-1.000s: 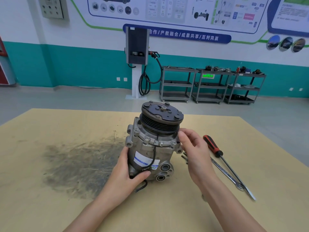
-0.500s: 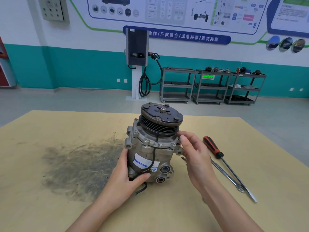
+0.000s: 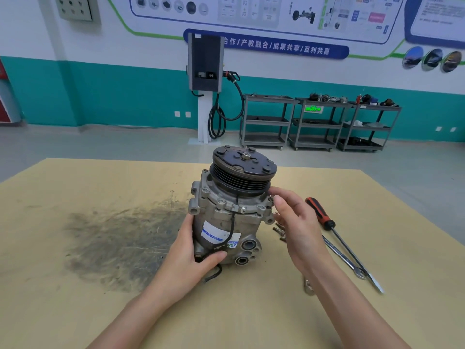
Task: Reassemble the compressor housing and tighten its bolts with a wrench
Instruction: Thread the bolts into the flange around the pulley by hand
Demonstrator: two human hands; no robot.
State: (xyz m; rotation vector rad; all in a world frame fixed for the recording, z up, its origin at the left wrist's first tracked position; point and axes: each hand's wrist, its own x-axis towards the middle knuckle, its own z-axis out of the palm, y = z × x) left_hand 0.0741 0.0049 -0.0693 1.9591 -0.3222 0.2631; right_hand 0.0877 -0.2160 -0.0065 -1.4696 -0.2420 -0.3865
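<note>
The grey compressor (image 3: 227,212) stands tilted on the table, its dark pulley (image 3: 242,172) pointing up and away. My left hand (image 3: 191,258) grips the lower body, thumb across the front near the black wire. My right hand (image 3: 297,222) is at the upper right flange, where thumb and fingertips pinch a small bolt (image 3: 271,199) at the housing's edge. Several loose bolts (image 3: 278,230) lie on the table just right of the compressor. A silver wrench (image 3: 344,258) lies further right.
A screwdriver with a red and black handle (image 3: 320,214) lies beside the wrench. Another metal tool end (image 3: 308,285) shows under my right forearm. A dark greasy smear (image 3: 113,245) covers the tan table (image 3: 75,311) on the left. Shelving carts (image 3: 319,122) stand far behind.
My right hand has shifted a little up along the flange's right edge, fingertips working at the bolt. The left hand's hold and the compressor stay the same.
</note>
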